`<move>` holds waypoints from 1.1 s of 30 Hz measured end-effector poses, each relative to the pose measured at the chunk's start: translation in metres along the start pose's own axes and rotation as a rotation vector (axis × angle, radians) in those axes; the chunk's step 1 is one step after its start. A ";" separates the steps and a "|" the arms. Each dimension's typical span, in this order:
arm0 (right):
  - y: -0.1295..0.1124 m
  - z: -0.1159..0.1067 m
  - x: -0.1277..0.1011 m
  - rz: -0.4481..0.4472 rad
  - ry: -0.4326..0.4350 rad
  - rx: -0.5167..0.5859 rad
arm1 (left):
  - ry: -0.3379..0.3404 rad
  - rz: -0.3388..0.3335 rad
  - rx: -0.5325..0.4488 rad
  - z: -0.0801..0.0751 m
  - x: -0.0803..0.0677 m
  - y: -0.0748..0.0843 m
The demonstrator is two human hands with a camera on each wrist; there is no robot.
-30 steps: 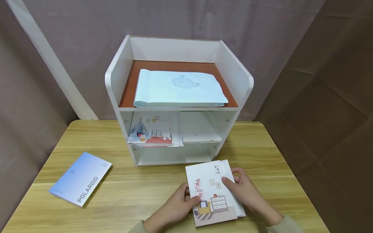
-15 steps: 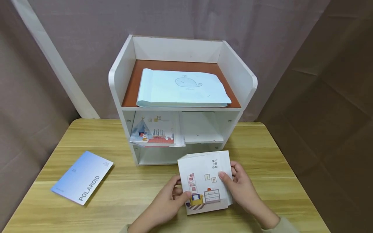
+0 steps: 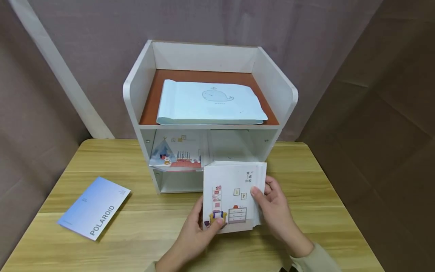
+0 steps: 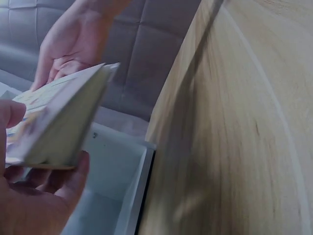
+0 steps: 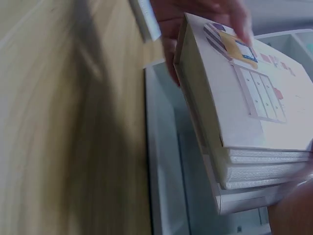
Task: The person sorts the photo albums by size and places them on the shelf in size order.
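Observation:
A thick white photo album (image 3: 234, 177) with a drawn dresser and yellow armchair on its cover is held in front of the shelf, overlapping its lower openings in the head view. My left hand (image 3: 193, 236) grips its lower left side, thumb on the cover and fingers beneath. On the right edge my right hand (image 3: 276, 213) pinches it, thumb on top. In the right wrist view the album (image 5: 244, 98) shows layered sleeve-like pages at its side. The left wrist view has the album (image 4: 73, 117) tilted above the table, its page block a little fanned.
A white shelf unit (image 3: 130, 92) stands at the back of the wooden table (image 3: 153, 223). Its top carries a pale whale-print album (image 3: 190, 100); its middle shelf holds a booklet with a tent drawing (image 3: 176, 153). A blue POLAROID booklet (image 3: 93, 207) lies at left.
Both hands have carried the album up and slightly left toward the shelf. It has turned straighter, and its loose right-hand part now sits more under the cover.

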State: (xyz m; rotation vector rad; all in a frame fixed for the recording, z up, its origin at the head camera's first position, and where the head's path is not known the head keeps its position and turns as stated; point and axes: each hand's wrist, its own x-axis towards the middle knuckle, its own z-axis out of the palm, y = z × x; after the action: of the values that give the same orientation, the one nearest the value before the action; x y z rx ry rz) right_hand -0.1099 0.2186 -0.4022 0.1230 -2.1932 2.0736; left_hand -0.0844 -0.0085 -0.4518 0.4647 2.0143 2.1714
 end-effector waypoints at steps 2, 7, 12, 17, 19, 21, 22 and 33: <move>-0.004 0.005 0.003 -0.006 -0.001 0.024 | 0.016 0.005 -0.024 0.000 0.000 0.000; -0.010 0.014 0.011 0.009 -0.007 0.089 | 0.084 0.062 -0.086 0.002 0.001 0.003; -0.009 0.019 0.017 0.081 -0.020 0.120 | 0.161 0.087 -0.071 0.002 0.001 0.005; -0.008 0.021 0.019 0.122 -0.033 0.109 | 0.178 0.107 -0.090 0.002 0.000 0.006; -0.008 0.020 0.019 0.126 -0.047 0.102 | 0.179 0.110 -0.108 0.002 0.001 0.007; -0.008 0.019 0.019 0.132 -0.065 0.092 | 0.179 0.107 -0.121 0.002 0.001 0.009; -0.008 0.019 0.018 0.134 -0.078 0.089 | 0.180 0.107 -0.123 0.002 0.002 0.010; -0.001 0.016 0.006 0.182 -0.194 0.027 | 0.225 0.093 -0.046 -0.008 0.016 0.026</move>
State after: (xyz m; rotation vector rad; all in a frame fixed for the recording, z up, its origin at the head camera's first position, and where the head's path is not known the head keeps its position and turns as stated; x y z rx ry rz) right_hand -0.1164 0.2027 -0.4011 0.1378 -2.3684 2.2761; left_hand -0.0990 -0.0135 -0.4248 0.3271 2.0850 2.4184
